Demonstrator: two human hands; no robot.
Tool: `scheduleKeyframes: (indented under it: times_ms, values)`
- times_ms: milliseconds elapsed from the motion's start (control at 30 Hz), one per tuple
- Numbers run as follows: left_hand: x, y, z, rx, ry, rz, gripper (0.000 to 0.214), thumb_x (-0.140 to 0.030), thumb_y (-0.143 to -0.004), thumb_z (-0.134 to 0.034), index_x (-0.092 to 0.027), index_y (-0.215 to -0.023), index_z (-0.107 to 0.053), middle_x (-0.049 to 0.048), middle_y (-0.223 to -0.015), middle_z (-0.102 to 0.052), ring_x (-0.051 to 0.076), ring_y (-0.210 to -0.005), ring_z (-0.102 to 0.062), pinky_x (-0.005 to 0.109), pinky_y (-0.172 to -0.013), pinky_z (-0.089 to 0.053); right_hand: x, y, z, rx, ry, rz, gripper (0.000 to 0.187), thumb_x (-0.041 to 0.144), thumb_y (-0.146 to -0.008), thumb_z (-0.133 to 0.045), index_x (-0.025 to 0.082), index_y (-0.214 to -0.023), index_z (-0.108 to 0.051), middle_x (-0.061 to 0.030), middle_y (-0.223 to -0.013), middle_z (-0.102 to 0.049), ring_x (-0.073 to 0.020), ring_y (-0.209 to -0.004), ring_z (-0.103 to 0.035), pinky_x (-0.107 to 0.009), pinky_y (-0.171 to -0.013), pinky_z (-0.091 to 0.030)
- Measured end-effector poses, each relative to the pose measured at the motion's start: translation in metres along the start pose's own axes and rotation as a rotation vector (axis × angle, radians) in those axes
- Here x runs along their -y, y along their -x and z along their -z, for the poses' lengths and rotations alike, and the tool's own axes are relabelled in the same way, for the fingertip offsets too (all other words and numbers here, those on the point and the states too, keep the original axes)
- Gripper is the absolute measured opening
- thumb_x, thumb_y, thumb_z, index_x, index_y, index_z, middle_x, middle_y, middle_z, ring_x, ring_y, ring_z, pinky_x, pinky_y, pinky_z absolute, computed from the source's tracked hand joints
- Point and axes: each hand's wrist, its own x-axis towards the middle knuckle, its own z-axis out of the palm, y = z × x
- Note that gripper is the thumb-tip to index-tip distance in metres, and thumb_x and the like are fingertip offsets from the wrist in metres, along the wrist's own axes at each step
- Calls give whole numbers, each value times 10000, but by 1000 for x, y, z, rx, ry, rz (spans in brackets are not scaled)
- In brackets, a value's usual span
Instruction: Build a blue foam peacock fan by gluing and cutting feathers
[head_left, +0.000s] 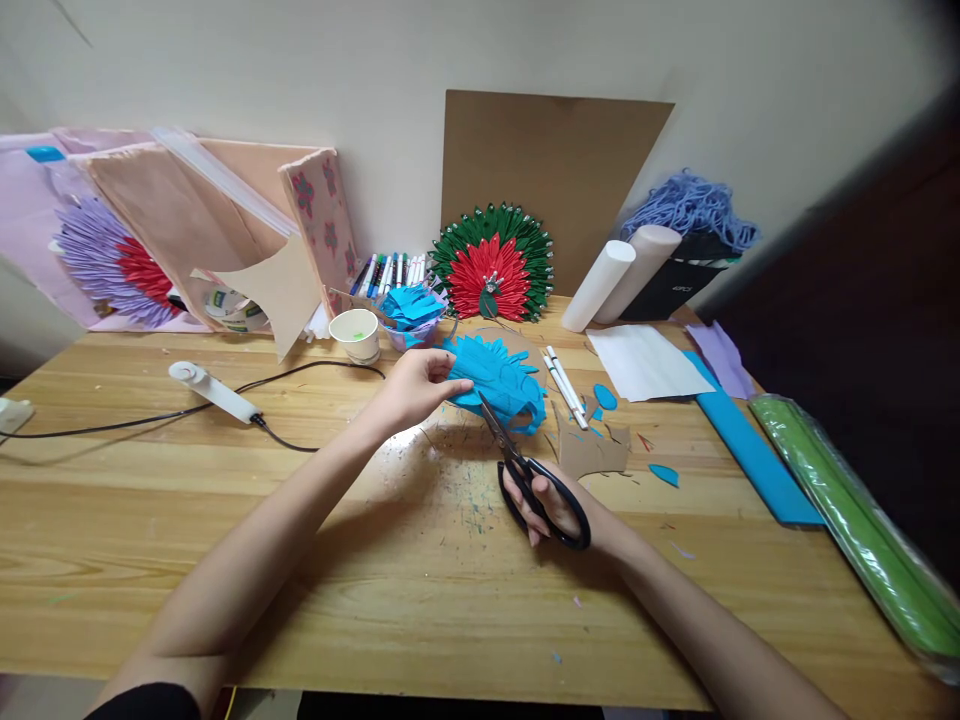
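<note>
Between the thumb and fingers of my left hand point(429, 388) is pinched a strip of blue crepe paper point(466, 392), held above the table. My right hand point(541, 503) grips black-handled scissors point(517, 458), fingers through the loops. Their blades reach up to the paper's lower edge; whether they are cutting through it I cannot tell. Just behind lies a blue fringed paper piece point(495, 360) with pointed petals on a round cardboard base point(517, 345). A bowl of blue paper pieces point(411, 308) stands beyond my left hand.
A paper cup point(355, 336), white pens point(566, 388) and cardboard scraps point(592, 448) surround the hands. A corded white device point(214, 392) lies left. Rolled blue paper point(757, 450) and green wrapped paper point(847, 520) lie right. A red-green paper peacock point(491, 265) stands at the back.
</note>
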Motion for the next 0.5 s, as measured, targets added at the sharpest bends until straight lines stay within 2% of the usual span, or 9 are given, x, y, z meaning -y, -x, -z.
scheduleKeyframes:
  times_ms: [133, 300, 500]
  values:
    - [2, -5, 9, 81, -98, -77, 206, -292, -615, -719, -161, -579, -564, -7, -578, -544, 144, -602, -528, 261, -560, -414, 8, -5, 7, 36, 66, 20, 627, 795, -677, -385, 172, -692, -445, 87, -397, -395, -60, -299, -378, -183, -335, -387]
    - [0, -7, 19, 161, -88, -115, 210, -335, -625, -714, -153, -640, -610, 11, -622, -593, 162, -638, -567, 282, -602, -447, 26, -13, 11, 134, 126, -3, 711, 838, -662, -250, 165, -755, -458, 77, -436, -412, -71, -345, -428, -187, -369, -404]
    - [6, -13, 27, 247, -45, -134, 230, -369, -677, -671, -147, -712, -626, 26, -727, -645, 162, -714, -600, 301, -698, -472, 17, -25, 7, 91, 112, 17, 651, 817, -676, -324, 177, -723, -435, 93, -417, -374, -61, -319, -361, -210, -363, -432]
